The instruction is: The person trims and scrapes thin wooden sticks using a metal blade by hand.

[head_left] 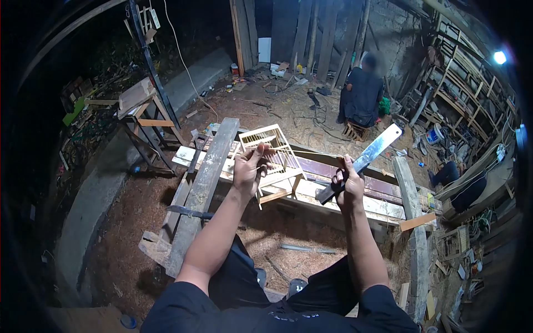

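My left hand (251, 169) pinches one end of a thin wooden stick (305, 152), its fingers closed. The stick runs across to my right hand (351, 186), where the thumb and finger meet its other end. That same right hand is wrapped around a broad-bladed knife (378, 145) with a dark handle, its shiny blade pointing up and right. Just behind my left hand, a small slatted wooden cage (280, 176) rests tilted on the bench, partly hidden by the hand.
A long plank (208, 177) slants across the low bench (366, 205) on the left, with another knife (186, 211) lying on it. A beam (413, 238) stands at the right. Farther back, a person (362, 94) sits low. Shavings cover the floor.
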Motion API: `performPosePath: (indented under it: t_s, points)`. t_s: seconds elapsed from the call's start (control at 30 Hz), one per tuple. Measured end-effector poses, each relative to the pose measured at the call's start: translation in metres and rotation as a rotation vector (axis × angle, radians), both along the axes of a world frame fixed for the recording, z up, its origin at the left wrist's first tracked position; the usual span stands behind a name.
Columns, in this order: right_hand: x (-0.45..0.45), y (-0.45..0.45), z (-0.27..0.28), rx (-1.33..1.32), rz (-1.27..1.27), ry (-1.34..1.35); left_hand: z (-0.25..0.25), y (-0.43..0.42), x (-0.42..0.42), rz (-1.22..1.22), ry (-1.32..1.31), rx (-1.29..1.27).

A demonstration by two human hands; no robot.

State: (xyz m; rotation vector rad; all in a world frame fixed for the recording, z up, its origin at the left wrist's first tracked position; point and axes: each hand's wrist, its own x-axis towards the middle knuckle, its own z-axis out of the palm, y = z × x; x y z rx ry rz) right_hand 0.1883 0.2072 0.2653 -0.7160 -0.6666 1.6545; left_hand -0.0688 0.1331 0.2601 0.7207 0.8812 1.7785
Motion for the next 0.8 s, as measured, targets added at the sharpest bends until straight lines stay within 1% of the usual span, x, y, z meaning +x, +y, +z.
performPosePath:
  t_s: [0.03,0.23,0.3,0.4,0.73,0.8]
  points:
    - [-0.002,0.001,-0.001,-0.002,-0.043,-0.008,-0.001,0.000,0.000,-0.002,-0.007,0.002]
    - [-0.006,-0.001,-0.001,0.034,-0.044,0.000,-0.003,-0.001,-0.004,0.005,-0.043,-0.014]
    - [-0.005,-0.006,0.001,0.024,-0.039,-0.019,-0.001,-0.006,-0.006,-0.037,-0.033,0.015]
    - [-0.007,-0.009,0.007,0.021,-0.062,-0.028,0.002,-0.009,-0.005,-0.026,0.012,0.006]
    - [-0.004,-0.011,0.005,-0.006,-0.047,-0.013,0.012,-0.019,-0.005,-0.053,0.049,-0.003]
    - [-0.003,-0.010,-0.002,-0.010,-0.026,-0.015,0.017,-0.024,-0.006,-0.057,0.064,0.002]
